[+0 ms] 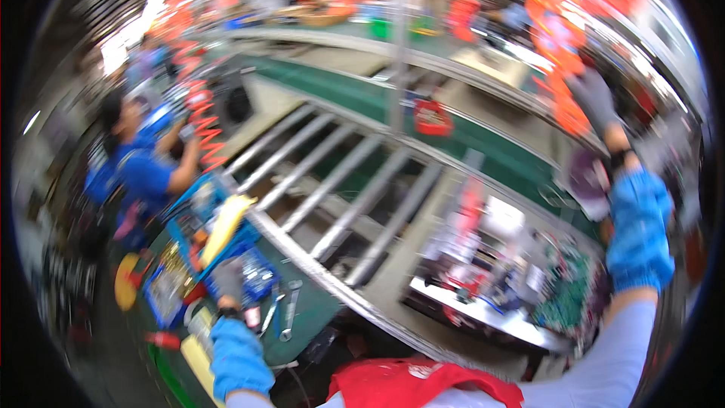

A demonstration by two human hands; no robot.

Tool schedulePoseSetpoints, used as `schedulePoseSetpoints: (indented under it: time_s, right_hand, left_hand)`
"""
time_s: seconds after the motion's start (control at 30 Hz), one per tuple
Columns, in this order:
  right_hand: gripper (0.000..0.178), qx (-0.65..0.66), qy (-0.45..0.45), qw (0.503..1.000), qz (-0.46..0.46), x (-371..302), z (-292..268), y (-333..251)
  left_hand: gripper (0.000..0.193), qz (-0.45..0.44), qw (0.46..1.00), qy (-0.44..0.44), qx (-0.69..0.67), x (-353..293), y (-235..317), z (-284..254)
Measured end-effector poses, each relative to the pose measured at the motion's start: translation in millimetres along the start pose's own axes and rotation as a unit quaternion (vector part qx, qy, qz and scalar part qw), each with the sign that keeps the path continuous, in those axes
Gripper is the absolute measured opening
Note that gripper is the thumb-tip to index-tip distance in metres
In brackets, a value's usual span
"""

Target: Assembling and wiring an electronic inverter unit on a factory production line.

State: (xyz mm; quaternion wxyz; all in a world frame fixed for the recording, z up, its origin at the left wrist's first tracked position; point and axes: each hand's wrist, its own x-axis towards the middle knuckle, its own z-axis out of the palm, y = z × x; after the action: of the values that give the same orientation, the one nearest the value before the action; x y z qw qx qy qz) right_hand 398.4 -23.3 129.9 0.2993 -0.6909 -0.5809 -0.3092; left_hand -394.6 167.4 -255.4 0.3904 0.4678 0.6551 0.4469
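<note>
My left hand (227, 278), in a grey glove and blue sleeve cover, reaches to a blue bin (266, 295) of small shiny parts. Its fingers are smeared by motion. Beside it lie two spanners (290, 311) on the green bench top. My right hand (593, 98), also gloved in grey, is raised far out to the right, next to an orange coiled hose (556, 68). Whether it grips the hose is lost in blur. Nearer to me, an opened unit (491, 310) with a green circuit board (565, 291) and white and red parts sits on the bench.
A row of metal rollers (340, 189) crosses the middle. Beyond stand an upright post (397, 45), a green conveyor strip (483, 147) and a red box (432, 118). At left, a co-worker in blue (147, 174) stands behind a red coiled hose (201, 106).
</note>
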Motion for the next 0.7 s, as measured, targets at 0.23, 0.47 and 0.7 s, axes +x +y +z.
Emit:
schedulePoseSetpoints:
  time_s: [0.23, 0.47, 0.7]
  right_hand:
    - [0.037, 0.159, -0.348, 0.921, 0.073, -18.5, -143.5, -129.1]
    - [0.026, 0.316, -0.37, 0.869, 0.096, -95.8, -160.0, -211.2]
    - [0.042, 0.358, -0.335, 0.863, 0.126, -134.8, -68.7, -241.1]
  left_hand:
    - [0.015, -0.168, 0.833, -0.284, -0.443, -35.1, 87.7, 56.4]
    - [0.025, 0.093, 0.821, -0.453, -0.334, -194.0, 302.4, 171.6]
    - [0.022, 0.099, 0.803, -0.499, -0.31, -294.5, 353.1, 226.9]
